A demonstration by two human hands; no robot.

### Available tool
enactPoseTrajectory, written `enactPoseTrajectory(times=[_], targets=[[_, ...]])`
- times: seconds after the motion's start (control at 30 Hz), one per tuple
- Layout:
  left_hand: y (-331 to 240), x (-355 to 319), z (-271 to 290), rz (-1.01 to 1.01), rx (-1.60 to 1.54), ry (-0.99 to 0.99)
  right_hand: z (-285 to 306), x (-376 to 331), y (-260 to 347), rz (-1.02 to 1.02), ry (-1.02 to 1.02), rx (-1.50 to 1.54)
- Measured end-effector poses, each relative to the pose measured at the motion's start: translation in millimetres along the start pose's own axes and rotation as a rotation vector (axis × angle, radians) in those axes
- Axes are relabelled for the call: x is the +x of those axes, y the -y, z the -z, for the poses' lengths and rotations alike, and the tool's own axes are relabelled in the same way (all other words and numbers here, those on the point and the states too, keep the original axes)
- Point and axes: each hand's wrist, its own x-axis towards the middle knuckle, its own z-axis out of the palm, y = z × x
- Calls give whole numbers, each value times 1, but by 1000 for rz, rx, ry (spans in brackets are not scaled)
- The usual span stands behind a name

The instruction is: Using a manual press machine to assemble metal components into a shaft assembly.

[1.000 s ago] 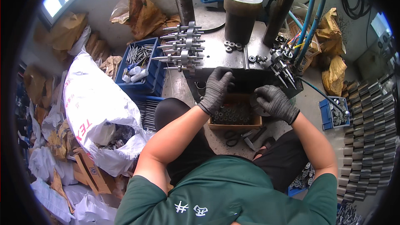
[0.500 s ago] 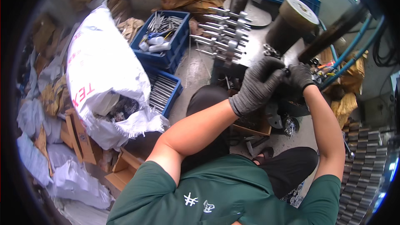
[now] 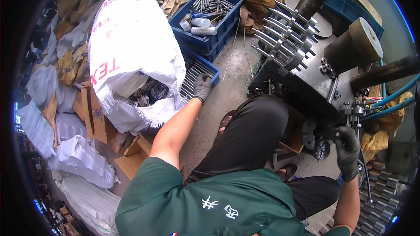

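My left hand, in a grey glove, is down at the right end of a low blue crate. Slim metal rods lie side by side in that crate. The left fingers curl down onto them, and the fingertips are hidden. Over on the right, my gloved right hand is raised with its fingers bent inward; whatever they may hold does not show. Beyond it is a metal press table bearing a rack of shiny metal pins, a few small rings and a thick dark cylinder.
A white woven sack stands open beside the rod crate. Stacked blue crates behind hold metal parts and white bottles. Cardboard boxes lie at the left. Blue hoses and many stacked metal pieces are at the right.
Both hands were together at the press table. My left hand has swung left to the rods, while my right has drawn back toward my body. The view has shifted left.
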Motion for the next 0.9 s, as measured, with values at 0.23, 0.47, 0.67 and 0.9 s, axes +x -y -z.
enactPoseTrajectory(times=[0.23, 0.47, 0.67, 0.9], targets=[[42, 48, 6, 39, 384, 415, -55, -65, -61, -83, 274, -274], [21, 62, -13, 168, 455, 464, -63, -65, -76, -117, 426, -375], [44, 65, -14, 455, 489, 328, -62, -61, -86, -173, 447, -427], [76, 54, -39, 527, 320, 428, -45, -72, -103, -285, 476, -489]])
